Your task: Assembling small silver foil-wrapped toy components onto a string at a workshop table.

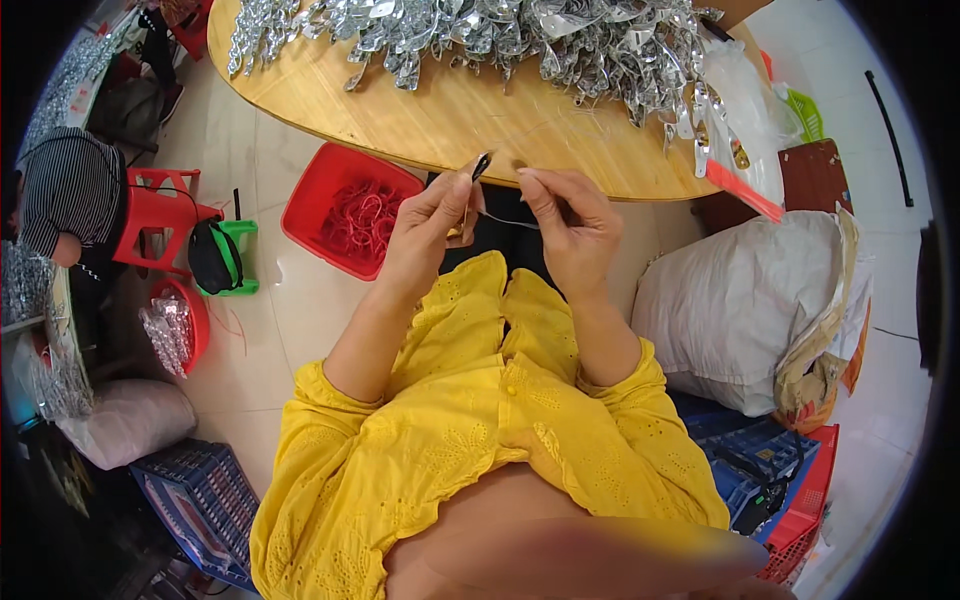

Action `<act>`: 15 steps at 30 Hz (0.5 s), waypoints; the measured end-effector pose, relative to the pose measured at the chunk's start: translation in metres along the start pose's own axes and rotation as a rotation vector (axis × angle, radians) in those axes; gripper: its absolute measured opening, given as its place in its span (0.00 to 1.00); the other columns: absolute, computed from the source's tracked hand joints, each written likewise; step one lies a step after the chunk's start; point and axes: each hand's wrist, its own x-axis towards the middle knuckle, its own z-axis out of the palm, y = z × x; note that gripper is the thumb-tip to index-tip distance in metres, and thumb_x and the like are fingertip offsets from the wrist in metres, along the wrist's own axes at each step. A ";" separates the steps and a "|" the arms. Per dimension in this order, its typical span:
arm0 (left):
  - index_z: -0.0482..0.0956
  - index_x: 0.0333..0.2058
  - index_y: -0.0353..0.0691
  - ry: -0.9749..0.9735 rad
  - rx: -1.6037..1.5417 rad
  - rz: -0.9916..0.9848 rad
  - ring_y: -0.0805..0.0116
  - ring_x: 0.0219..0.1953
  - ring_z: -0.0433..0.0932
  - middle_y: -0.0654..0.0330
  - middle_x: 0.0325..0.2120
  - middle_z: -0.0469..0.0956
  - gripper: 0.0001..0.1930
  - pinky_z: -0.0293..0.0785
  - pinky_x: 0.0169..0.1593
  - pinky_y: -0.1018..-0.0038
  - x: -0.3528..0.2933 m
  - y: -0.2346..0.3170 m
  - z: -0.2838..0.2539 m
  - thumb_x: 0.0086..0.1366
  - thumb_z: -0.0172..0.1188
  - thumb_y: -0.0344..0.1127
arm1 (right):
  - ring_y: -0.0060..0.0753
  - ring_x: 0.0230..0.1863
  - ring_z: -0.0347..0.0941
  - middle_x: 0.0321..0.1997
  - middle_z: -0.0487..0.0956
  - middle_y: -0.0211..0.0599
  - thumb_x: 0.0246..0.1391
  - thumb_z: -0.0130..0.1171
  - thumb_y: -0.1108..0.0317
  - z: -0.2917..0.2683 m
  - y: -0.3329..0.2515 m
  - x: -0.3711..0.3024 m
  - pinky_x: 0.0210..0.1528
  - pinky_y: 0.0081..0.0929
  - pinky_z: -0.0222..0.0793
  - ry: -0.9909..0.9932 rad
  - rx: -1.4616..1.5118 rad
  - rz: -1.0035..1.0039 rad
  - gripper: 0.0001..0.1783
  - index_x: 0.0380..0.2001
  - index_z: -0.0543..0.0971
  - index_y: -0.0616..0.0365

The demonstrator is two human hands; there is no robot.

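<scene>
My left hand (428, 225) is raised in front of the table edge, thumb and forefinger pinched on a small dark shiny piece (482, 166). A gold-coloured bit shows below its fingers. Level with it on the right, my right hand (575, 222) is closed in a pinch, fingertips pointing toward the left hand. Between the two runs a thin pale cord (512, 220), which passes into the right hand's curled fingers. What sits right at the right fingertips is too small to make out. The hands are a short way apart.
Silver foil-like strips (480, 40) are heaped on the wooden table (420, 120). Below its edge stands a red bin (315, 225) of red cords. A white sack (735, 310) stands at right; a red stool (155, 225) and a seated person (75, 190) are at left.
</scene>
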 end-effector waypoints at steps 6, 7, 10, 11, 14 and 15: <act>0.67 0.21 0.37 -0.067 -0.249 -0.163 0.81 0.13 0.57 0.67 0.12 0.62 0.18 0.49 0.17 0.86 0.006 -0.003 -0.002 0.60 0.42 0.46 | 0.14 0.18 0.61 0.20 0.72 0.31 0.38 0.58 0.79 -0.003 -0.007 -0.001 0.19 0.09 0.54 -0.031 -0.115 -0.047 0.06 0.25 0.76 0.64; 0.68 0.21 0.37 -0.112 -0.300 -0.184 0.81 0.13 0.57 0.67 0.12 0.62 0.18 0.49 0.17 0.86 0.006 -0.003 -0.002 0.60 0.42 0.46 | 0.15 0.17 0.61 0.20 0.72 0.31 0.37 0.59 0.79 -0.003 -0.005 0.000 0.17 0.09 0.53 -0.016 -0.188 -0.123 0.06 0.24 0.76 0.64; 0.68 0.22 0.37 -0.075 -0.284 -0.174 0.81 0.13 0.57 0.67 0.12 0.63 0.18 0.49 0.17 0.85 0.005 -0.002 0.002 0.60 0.42 0.46 | 0.16 0.16 0.60 0.19 0.72 0.31 0.36 0.60 0.79 -0.003 -0.002 0.002 0.15 0.10 0.52 0.003 -0.288 -0.257 0.06 0.23 0.76 0.63; 0.68 0.22 0.37 -0.075 -0.284 -0.176 0.81 0.13 0.57 0.67 0.12 0.63 0.18 0.49 0.17 0.85 0.005 -0.002 0.001 0.60 0.42 0.46 | 0.16 0.15 0.60 0.19 0.72 0.31 0.35 0.60 0.79 -0.002 -0.002 0.002 0.14 0.10 0.52 0.007 -0.317 -0.316 0.06 0.23 0.76 0.62; 0.68 0.23 0.36 -0.088 -0.247 -0.170 0.81 0.13 0.58 0.66 0.13 0.64 0.18 0.50 0.17 0.85 0.005 -0.004 0.000 0.60 0.41 0.46 | 0.17 0.15 0.60 0.18 0.73 0.31 0.35 0.60 0.78 -0.001 -0.002 0.003 0.14 0.11 0.52 0.011 -0.313 -0.329 0.06 0.22 0.76 0.62; 0.69 0.24 0.36 -0.078 -0.250 -0.176 0.80 0.13 0.58 0.66 0.14 0.64 0.18 0.50 0.17 0.85 0.004 -0.003 0.001 0.60 0.41 0.46 | 0.17 0.15 0.60 0.18 0.73 0.31 0.35 0.60 0.78 -0.001 -0.001 0.003 0.14 0.11 0.52 0.011 -0.313 -0.329 0.06 0.22 0.76 0.62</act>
